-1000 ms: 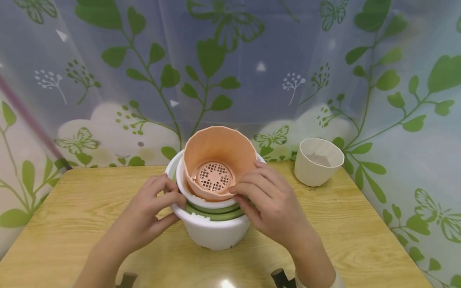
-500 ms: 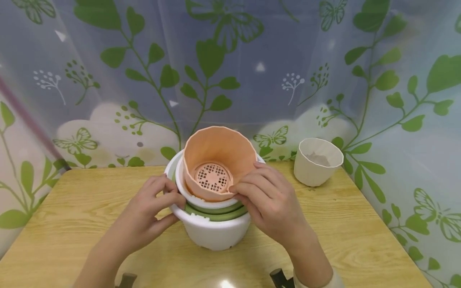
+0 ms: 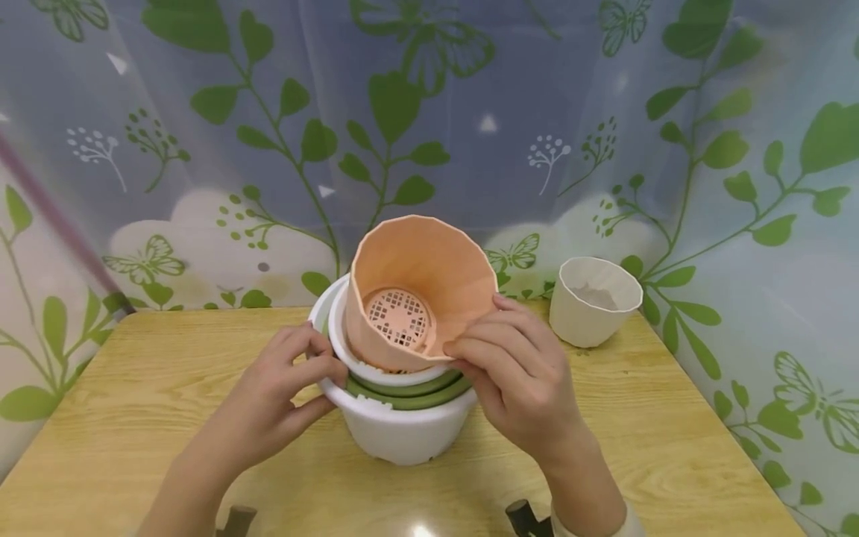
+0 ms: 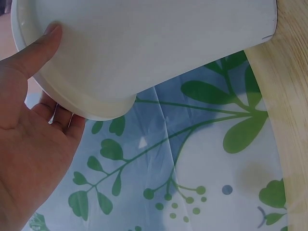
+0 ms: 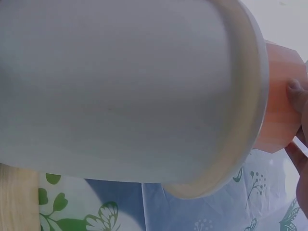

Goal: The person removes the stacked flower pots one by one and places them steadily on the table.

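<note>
An orange flower pot (image 3: 429,253) with a grid of drain holes in its base leans inside a nest of pots. Around it are a smaller white pot (image 3: 341,335), green pot rims (image 3: 416,400) and a large white pot (image 3: 403,436) on the outside. My right hand (image 3: 520,373) pinches the near right rim of the orange pot, thumb outside and fingers inside. With my left hand (image 3: 278,388) I grip the left rim of the large white pot; the left wrist view shows the thumb on its outer wall (image 4: 144,43).
A cream faceted pot (image 3: 585,317) with something greyish inside stands at the back right of the wooden table (image 3: 168,418). A leaf-patterned curtain (image 3: 443,149) hangs close behind the table. Two dark rod ends (image 3: 520,514) show at the near edge.
The orange pot has risen a little and shifted right with my right hand, tilting more. My left hand keeps its hold on the large white pot, which stays put.
</note>
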Action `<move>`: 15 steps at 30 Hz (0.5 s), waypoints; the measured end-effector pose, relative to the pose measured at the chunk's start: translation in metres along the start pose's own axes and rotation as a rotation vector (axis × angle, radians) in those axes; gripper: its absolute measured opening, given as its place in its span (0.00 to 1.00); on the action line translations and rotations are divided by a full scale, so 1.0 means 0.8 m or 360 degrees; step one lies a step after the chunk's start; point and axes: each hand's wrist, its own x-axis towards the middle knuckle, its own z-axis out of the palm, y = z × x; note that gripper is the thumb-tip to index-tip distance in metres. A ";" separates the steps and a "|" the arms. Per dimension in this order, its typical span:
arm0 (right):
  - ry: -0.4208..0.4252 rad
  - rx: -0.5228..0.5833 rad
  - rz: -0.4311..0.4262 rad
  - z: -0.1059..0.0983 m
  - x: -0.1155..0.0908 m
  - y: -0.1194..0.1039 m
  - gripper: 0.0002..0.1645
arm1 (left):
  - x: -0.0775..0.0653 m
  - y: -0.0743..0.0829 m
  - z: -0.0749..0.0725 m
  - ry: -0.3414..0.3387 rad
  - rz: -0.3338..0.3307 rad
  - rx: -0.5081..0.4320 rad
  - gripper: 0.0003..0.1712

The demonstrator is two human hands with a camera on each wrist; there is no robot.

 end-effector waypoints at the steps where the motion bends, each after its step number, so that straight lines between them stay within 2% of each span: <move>1: 0.0010 0.0003 0.0006 -0.001 0.000 0.000 0.10 | 0.000 0.000 0.000 -0.0012 -0.0016 -0.0002 0.15; 5: 0.0051 0.0006 0.0023 -0.005 0.000 0.002 0.12 | 0.001 0.000 0.002 -0.0033 -0.0030 -0.0010 0.15; 15: 0.0205 0.0078 0.0049 -0.007 0.004 0.005 0.13 | 0.000 0.001 0.001 0.0040 0.0049 0.0016 0.16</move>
